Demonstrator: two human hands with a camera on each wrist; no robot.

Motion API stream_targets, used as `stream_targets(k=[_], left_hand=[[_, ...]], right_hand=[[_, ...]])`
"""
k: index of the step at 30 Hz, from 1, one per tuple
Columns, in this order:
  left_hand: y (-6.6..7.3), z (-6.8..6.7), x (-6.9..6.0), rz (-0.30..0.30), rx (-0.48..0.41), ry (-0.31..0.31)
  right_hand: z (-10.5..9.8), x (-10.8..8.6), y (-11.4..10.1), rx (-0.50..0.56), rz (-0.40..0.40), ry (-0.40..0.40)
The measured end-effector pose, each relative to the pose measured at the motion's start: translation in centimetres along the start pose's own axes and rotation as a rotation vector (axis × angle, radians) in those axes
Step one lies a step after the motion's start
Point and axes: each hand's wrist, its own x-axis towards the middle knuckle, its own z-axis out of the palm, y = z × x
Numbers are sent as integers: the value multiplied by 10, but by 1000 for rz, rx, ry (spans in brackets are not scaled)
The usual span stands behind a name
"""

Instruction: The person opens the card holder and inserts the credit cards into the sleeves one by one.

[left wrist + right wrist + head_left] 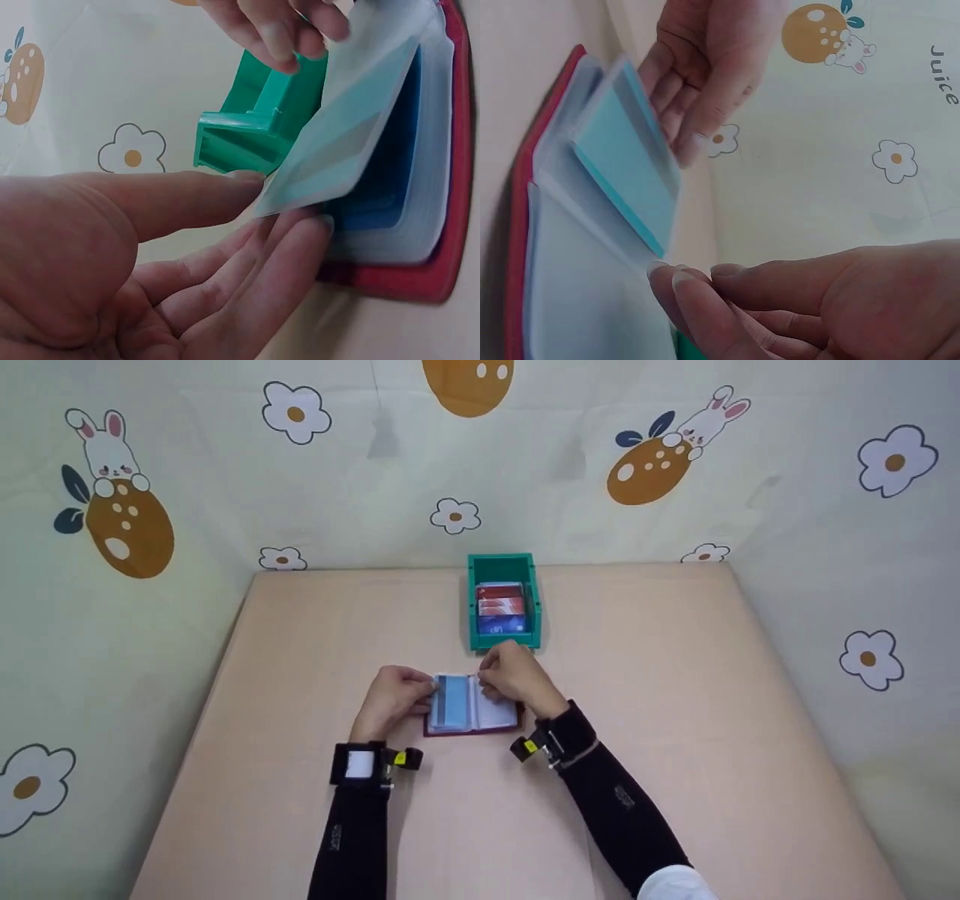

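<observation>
Beige tabletop [300, 660]; card book [472, 709] lies open, green bin [484, 642] at its 12–1 o'clock. Left hand [391, 696], 9 o'clock, pinches the blue-card sleeve [455, 703]; right hand [517, 675], 2 o'clock, fingertips bunched, any hold unclear. Risk: tilted sleeve springs back if pinch loosens.

Head frame: free lanes over tabletop [675, 675] at left and right, plus bottom centre between forearms, pinched by left wrist camera [409, 758] and right wrist camera [523, 747]. Green bin [500, 561], upper centre, obstructs just beyond right hand [521, 679]; left hand [390, 697] blocks booklet's [456, 705] left edge.
</observation>
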Motion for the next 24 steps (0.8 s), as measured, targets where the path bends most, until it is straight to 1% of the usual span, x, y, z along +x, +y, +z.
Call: stream_targets(k=[4, 7, 11, 13, 16, 18, 21, 24], left_hand=[[1, -3, -3, 17, -7, 43], [2, -5, -4, 29, -1, 71], [1, -5, -4, 58, 17, 89], [1, -5, -4, 77, 33, 91], [2, -5, -4, 113, 54, 105], [2, -5, -4, 140, 77, 119], [3, -5, -5, 155, 100, 138], [5, -3, -7, 147, 106, 133]], right_hand=[[-24, 6, -1, 10, -44, 56], [-39, 17, -1, -29, -81, 121], [-51, 36, -2, -147, -137, 205], [-54, 44, -3, -209, -160, 226], [-56, 56, -4, -306, -187, 234], [-55, 64, -6, -366, -203, 226], [-52, 74, -7, -467, -225, 209], [-47, 81, -7, -530, -241, 189]])
